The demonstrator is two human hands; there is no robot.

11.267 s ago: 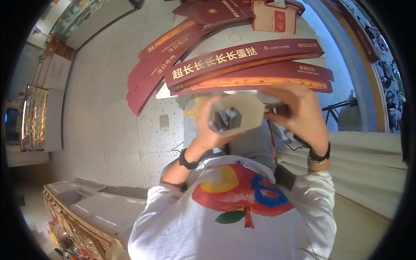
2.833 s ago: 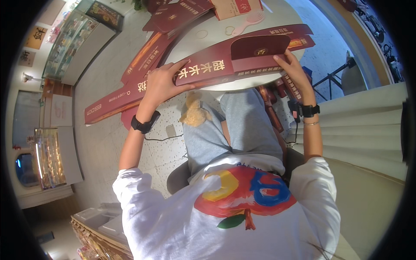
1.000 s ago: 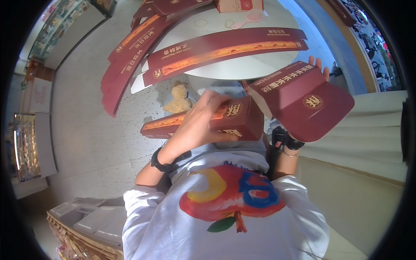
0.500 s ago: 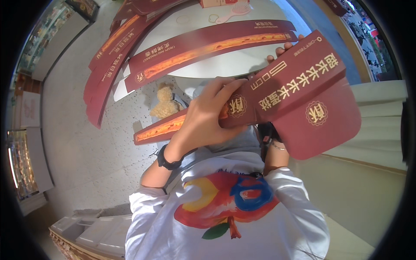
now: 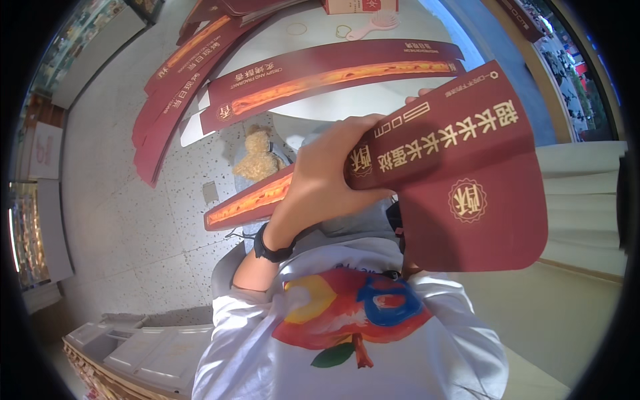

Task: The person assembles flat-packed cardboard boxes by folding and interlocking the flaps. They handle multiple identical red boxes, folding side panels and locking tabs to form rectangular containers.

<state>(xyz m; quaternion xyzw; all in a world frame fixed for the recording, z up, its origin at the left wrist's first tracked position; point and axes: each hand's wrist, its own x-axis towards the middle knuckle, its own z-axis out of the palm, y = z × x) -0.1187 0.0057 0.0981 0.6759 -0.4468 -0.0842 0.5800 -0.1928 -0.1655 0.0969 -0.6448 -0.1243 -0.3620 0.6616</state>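
Note:
A long maroon cardboard box (image 5: 460, 127), printed with gold lettering and a pastry picture, lies slantwise across my lap. My left hand (image 5: 327, 163), with a black band at its wrist, is wrapped around its middle. At the box's right end a wide rounded flap hangs open toward me. Behind that end is my right hand (image 5: 421, 95); only a few fingertips show at the far edge, and the panel hides the rest. Beyond the box, a flat maroon carton blank (image 5: 320, 83) rests along the near edge of the white table (image 5: 383, 99).
Several more maroon blanks (image 5: 170, 107) overhang the table's left side. A pink hairbrush (image 5: 377, 25) and thin hair ties (image 5: 297, 29) lie on the tabletop near a red-and-white box (image 5: 360, 6). A tan plush toy (image 5: 259, 157) sits by my lap. Curtain-like pale fabric (image 5: 577, 177) is at right.
The box's right end has turned so its flap hangs lower and more squarely toward me. My right wrist and most of the right fingers have gone out of sight behind it.

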